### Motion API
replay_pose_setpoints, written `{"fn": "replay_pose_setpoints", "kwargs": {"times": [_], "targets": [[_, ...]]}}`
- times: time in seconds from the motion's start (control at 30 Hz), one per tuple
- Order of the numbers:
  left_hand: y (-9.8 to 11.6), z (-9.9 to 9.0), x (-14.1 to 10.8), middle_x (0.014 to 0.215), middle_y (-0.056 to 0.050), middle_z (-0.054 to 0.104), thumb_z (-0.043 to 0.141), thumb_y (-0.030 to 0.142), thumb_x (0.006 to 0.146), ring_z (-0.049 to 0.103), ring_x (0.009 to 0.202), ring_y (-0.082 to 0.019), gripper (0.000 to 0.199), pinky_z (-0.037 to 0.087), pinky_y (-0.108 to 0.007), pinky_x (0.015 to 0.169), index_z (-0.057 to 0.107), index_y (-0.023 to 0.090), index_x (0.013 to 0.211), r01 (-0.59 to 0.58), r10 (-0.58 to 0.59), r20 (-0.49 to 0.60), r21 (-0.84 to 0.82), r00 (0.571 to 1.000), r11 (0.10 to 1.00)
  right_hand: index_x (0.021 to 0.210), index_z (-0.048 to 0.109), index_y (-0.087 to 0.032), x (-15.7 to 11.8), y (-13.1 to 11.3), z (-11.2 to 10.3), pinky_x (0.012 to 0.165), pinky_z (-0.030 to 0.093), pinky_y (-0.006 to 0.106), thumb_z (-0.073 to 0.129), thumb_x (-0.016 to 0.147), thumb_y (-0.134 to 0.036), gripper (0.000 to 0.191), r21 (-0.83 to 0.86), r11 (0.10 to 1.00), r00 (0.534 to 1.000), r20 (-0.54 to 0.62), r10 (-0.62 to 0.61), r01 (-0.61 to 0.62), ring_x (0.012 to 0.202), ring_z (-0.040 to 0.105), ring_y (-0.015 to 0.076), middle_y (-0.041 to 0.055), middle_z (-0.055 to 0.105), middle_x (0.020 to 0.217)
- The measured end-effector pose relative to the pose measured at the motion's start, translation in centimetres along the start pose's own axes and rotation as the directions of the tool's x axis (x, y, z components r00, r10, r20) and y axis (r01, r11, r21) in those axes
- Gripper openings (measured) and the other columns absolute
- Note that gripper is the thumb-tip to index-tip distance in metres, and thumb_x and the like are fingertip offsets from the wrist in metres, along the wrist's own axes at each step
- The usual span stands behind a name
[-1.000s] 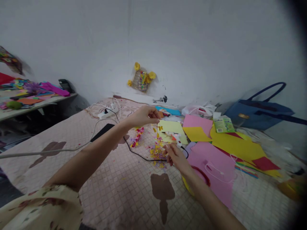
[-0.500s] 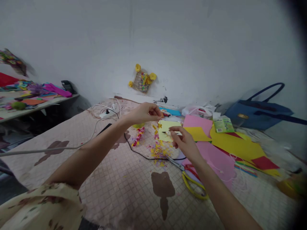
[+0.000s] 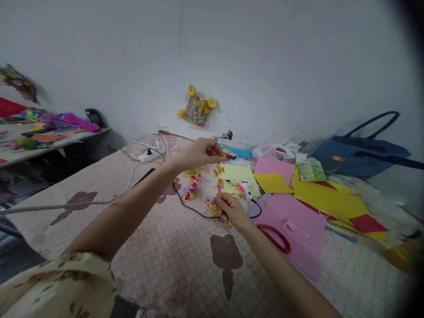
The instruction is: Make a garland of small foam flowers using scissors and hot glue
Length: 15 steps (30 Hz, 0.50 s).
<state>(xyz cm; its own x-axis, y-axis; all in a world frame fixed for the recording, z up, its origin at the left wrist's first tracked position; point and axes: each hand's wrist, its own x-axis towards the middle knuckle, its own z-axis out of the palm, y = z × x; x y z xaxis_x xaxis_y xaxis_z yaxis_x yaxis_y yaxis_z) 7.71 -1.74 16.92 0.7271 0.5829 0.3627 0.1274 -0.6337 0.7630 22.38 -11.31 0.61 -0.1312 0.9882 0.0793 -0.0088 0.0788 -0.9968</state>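
Note:
My left hand (image 3: 207, 152) is raised over the table with thumb and fingers pinched together. From its fingertips a strand of small yellow and pink paper flowers (image 3: 221, 181) appears to hang. Lower down, my right hand (image 3: 231, 210) is closed at the strand's lower end, by a heap of paper scraps (image 3: 213, 208); what its fingertips pinch is too small to make out. Just beyond it a white glue gun (image 3: 245, 187) lies on a pale yellow sheet (image 3: 236, 173). The scissors' red handle (image 3: 276, 238) shows beside my right forearm.
Pink paper (image 3: 298, 225) and yellow sheets (image 3: 327, 198) cover the right side, near a blue bag (image 3: 361, 152). A black cord (image 3: 195, 210) crosses the table from a power strip (image 3: 150, 153). A pink and red paper garland (image 3: 192, 186) lies left of the scraps.
My right hand has moved down and towards me, from over the pale yellow sheet to the paper scraps, uncovering the glue gun. My left hand has stayed nearly in place, still pinched.

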Motion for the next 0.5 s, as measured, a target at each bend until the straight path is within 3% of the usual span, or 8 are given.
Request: {"fn": "replay_pose_setpoints", "kwargs": {"times": [0.27, 0.5], "targets": [[-0.5, 0.5, -0.5, 0.070, -0.003, 0.066, 0.063, 0.015, 0.071, 0.059, 0.061, -0.009, 0.007, 0.046, -0.022, 0.059, 0.061, 0.012, 0.077, 0.092, -0.095, -0.026, -0.108, 0.995, 0.990, 0.083, 0.064, -0.016, -3.4, 1.1, -2.2, 0.036, 0.023, 0.018, 0.050, 0.084, -0.051, 0.037, -0.223, 0.969, 0.992, 0.031, 0.119, -0.109, 0.036, 0.033, 0.0060, -0.0067, 0.044, 0.049], [-1.0, 0.1, -0.6, 0.065, -0.002, 0.064, 0.062, 0.012, 0.074, 0.058, 0.055, -0.007, 0.004, 0.046, -0.020, 0.055, 0.060, 0.011, 0.078, 0.185, -0.211, -0.087, -0.243, 0.974, 0.952, 0.081, 0.066, -0.019, -7.4, 0.9, -3.9, 0.045, 0.027, 0.021, 0.046, 0.088, -0.043, 0.033, -0.470, 0.877, 0.995, -0.062, 0.081, -0.101, 0.046, 0.041, 0.0109, -0.0042, 0.046, 0.049]]}}
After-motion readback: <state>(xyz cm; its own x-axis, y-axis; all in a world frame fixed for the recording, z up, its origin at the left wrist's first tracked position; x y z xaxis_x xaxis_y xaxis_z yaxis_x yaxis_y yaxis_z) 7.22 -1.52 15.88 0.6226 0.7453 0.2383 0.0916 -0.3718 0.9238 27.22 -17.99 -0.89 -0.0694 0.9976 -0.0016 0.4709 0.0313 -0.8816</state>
